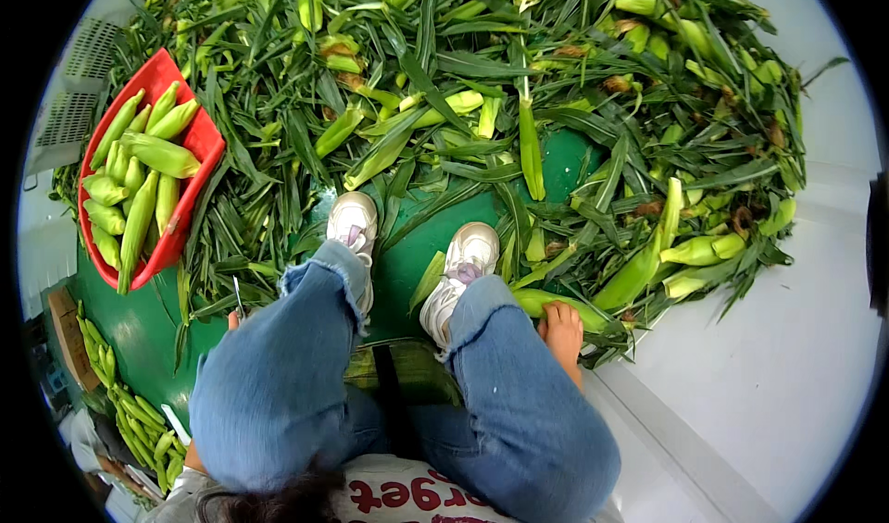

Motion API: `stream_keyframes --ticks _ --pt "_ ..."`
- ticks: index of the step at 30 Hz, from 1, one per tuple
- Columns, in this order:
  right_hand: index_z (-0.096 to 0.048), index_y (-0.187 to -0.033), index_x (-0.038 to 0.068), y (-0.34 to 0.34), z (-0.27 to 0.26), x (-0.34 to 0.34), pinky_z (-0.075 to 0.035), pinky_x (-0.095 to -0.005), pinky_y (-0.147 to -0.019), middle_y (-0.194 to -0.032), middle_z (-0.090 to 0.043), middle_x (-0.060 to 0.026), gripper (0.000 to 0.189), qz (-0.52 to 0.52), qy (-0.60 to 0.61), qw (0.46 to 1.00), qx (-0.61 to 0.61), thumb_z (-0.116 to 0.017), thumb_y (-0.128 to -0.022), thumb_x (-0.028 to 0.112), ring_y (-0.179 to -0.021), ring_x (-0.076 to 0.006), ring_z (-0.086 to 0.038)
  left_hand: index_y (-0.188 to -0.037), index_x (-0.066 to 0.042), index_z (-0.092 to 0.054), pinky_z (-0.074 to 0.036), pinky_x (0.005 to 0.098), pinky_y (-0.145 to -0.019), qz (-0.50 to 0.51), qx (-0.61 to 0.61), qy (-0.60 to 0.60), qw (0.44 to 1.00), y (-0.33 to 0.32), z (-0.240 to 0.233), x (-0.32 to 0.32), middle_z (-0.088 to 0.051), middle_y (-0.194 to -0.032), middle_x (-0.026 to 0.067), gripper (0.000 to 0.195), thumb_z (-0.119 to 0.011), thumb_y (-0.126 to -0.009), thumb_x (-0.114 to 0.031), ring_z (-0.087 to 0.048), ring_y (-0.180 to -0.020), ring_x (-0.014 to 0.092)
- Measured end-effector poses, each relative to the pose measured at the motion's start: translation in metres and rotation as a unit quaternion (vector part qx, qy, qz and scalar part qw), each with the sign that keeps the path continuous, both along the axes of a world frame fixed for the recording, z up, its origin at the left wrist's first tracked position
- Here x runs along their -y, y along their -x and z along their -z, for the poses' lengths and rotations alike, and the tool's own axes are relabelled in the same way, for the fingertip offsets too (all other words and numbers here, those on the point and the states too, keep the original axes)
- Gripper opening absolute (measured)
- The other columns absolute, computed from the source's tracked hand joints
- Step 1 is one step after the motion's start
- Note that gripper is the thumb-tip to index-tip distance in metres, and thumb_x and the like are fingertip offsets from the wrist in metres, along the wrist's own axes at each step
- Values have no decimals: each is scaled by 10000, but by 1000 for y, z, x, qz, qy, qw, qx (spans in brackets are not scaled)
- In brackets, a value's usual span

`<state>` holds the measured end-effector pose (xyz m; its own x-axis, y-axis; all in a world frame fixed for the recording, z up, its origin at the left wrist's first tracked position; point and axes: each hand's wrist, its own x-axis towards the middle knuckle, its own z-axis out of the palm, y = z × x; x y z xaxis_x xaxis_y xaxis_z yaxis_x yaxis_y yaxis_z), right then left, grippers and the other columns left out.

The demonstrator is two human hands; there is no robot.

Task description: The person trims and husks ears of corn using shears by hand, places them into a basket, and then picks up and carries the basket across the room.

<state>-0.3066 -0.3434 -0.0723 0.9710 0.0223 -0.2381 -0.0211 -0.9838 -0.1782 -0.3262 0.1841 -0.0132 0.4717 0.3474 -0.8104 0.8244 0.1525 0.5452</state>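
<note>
Beside my right shin, my right hand (562,332) lies over a green ear of corn in its husk (531,302), fingers curled on it. Most of my left hand (233,320) is hidden behind my left knee; only a fingertip shows, by a thin metal blade (239,297). A red plastic basket (203,126) at the left holds several husked-over ears of corn (161,154). In front of my shoes spreads a large heap of long corn leaves and stalks (472,65), with more ears among them, such as one pointing down near the middle (530,151).
Green floor (444,245) shows between my shoes. A white wall (771,328) borders the heap at the right. At the lower left are a cardboard box (73,335) and a pile of more ears (139,419). White perforated crates (69,113) stand beyond the basket.
</note>
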Motion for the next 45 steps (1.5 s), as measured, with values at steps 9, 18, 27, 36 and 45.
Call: stream_keyframes --ticks 9,18,27,36,45 --pt "-472 -1168 144 -52 -3 10 -372 -406 -875 -1049 -489 -48 669 -148 130 961 -192 -770 -579 250 -992 -239 -487 -1146 -45 -415 -445 298 -606 35 -57 -33 997 -33 9 7 -533 -801 40 421 -513 -744 28 -523 -666 150" --pt "-451 -1239 74 -58 -48 39 -424 -389 -819 -1070 -530 -121 639 49 149 984 -87 -733 -683 213 -963 -292 -524 -1152 -137 -387 -386 256 -555 106 -3 -11 994 -55 -2 16 -455 -894 21 540 -493 -671 84 -448 -667 108" --pt "-484 -1226 119 -166 -158 -14 -325 -477 -980 -1147 -515 -70 712 -75 -8 982 172 -771 -575 78 -1092 -271 -481 -1302 -67 -375 -416 225 -742 197 176 62 962 -141 -50 39 -524 -934 7 638 -472 -684 62 -490 -814 95" --pt "-537 -1185 266 -218 -185 -89 -257 -612 -988 -1123 -534 4 523 -294 18 928 229 -647 -695 123 -1068 -178 -495 -1130 -59 -432 -448 322 -772 612 282 31 738 -267 -105 193 -554 -1003 112 620 -781 -670 -285 -542 -897 186" --pt "-328 -1300 56 -187 -75 -115 -387 -358 -913 -1246 -431 -65 511 334 -710 619 35 -566 -887 240 -1072 -185 -473 -1108 -45 -403 -455 325 -725 489 323 122 801 -238 -23 225 -561 -878 129 512 -708 -712 -157 -570 -810 211"
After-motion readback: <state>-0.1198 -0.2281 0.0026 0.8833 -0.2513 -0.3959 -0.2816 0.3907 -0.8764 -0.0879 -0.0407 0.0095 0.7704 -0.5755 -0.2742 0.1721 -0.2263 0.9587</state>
